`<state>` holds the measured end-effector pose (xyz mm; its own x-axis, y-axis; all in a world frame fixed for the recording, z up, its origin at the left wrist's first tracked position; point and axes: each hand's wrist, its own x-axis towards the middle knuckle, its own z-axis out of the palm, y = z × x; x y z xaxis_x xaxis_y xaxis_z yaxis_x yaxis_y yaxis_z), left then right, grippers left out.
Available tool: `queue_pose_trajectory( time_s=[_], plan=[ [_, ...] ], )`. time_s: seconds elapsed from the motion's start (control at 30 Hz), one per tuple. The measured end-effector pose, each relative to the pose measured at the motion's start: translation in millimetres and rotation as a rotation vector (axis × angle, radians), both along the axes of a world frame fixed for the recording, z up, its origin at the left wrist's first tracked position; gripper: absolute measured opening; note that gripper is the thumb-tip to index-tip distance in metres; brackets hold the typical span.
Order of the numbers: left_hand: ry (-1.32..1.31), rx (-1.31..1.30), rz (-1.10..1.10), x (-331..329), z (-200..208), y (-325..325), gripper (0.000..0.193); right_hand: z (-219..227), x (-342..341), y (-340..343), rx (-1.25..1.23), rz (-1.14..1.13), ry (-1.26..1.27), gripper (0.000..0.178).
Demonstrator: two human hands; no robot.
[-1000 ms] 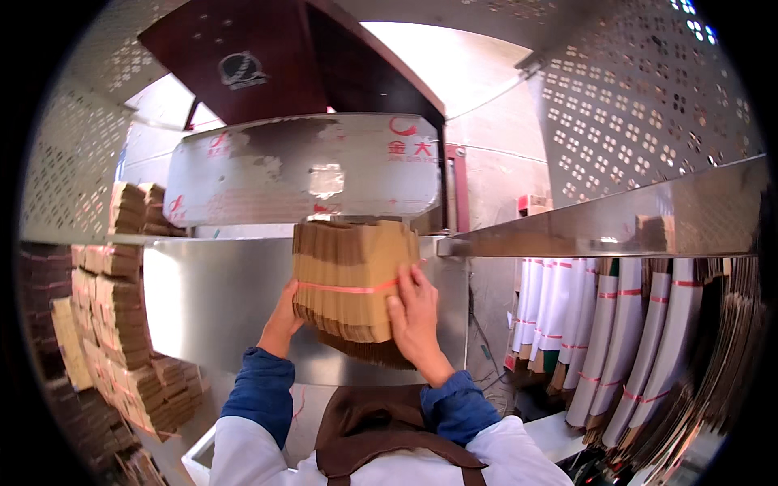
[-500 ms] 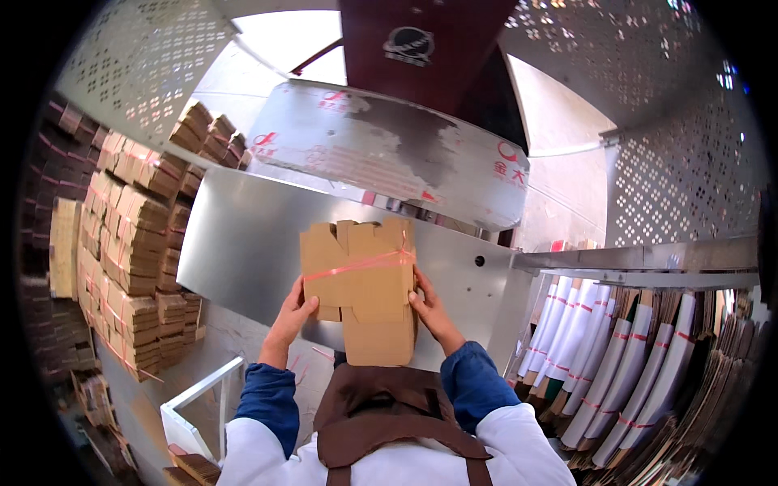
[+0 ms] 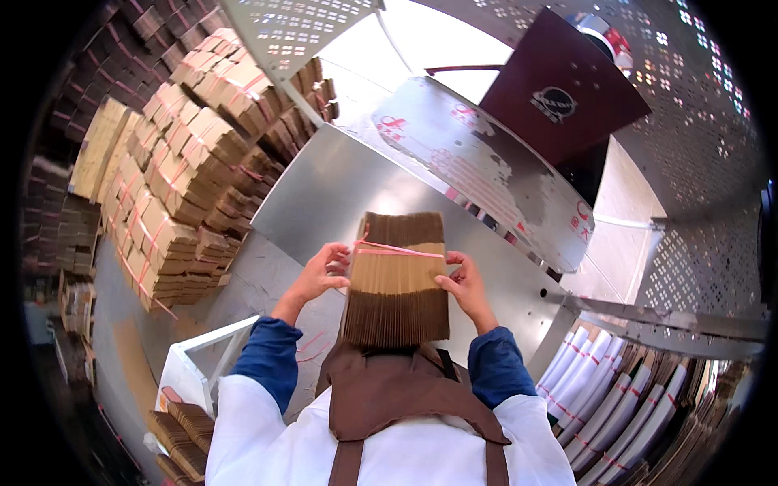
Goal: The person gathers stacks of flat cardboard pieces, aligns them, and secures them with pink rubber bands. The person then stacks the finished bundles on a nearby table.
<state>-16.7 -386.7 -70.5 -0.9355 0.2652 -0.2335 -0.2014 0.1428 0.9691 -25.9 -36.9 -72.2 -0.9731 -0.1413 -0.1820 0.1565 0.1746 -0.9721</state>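
A thick bundle of folded cardboard blanks (image 3: pixel 397 271), tied with a pink strap, is in front of my chest. Its many layered edges face up, and its lower end is against my brown apron (image 3: pixel 405 397). On its left side my left hand (image 3: pixel 320 271) is open, fingers apart and slightly bent, its fingertips close to the cardboard. My right hand (image 3: pixel 468 287) has its thumb and bent fingers against the right side of the bundle. Under and beyond it lies the bare metal tabletop (image 3: pixel 324 190) of a machine.
Tied cardboard stacks (image 3: pixel 182 178) stand at the left. A white metal frame (image 3: pixel 190 364) is near my left elbow. Beyond the tabletop are a scuffed metal cover (image 3: pixel 486 166), a dark red machine panel (image 3: pixel 559 81) and perforated guards (image 3: pixel 697 275). Rolled white bundles (image 3: pixel 600 405) stand at the right.
The bundle has turned from its flat printed-box face to layered edges up and come closer to my body. My left hand's fingers have spread. The view has swung left.
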Motion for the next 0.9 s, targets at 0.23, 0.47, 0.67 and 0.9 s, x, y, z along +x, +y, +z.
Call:
queue_pose_trajectory(
  time_s=[0.23, 0.47, 0.67, 0.9],
  plan=[
    [0.04, -0.04, -0.132, -28, 1, -11, 0.071, -1, -24, -13, -0.198, 0.108, -0.156, 0.048],
    [0.101, -0.083, -0.224, -37, -4, -9, 0.059, -2, -26, -6, -0.132, 0.118, -0.238, 0.043],
    [0.157, -0.171, -0.257, -35, 2, -7, 0.054, 0, -23, -7, -0.038, 0.166, -0.112, 0.034],
    [0.169, -0.024, -0.077, -31, 0, 0, 0.045, 9, -34, -8, 0.121, 0.194, 0.004, 0.035]
  ],
)
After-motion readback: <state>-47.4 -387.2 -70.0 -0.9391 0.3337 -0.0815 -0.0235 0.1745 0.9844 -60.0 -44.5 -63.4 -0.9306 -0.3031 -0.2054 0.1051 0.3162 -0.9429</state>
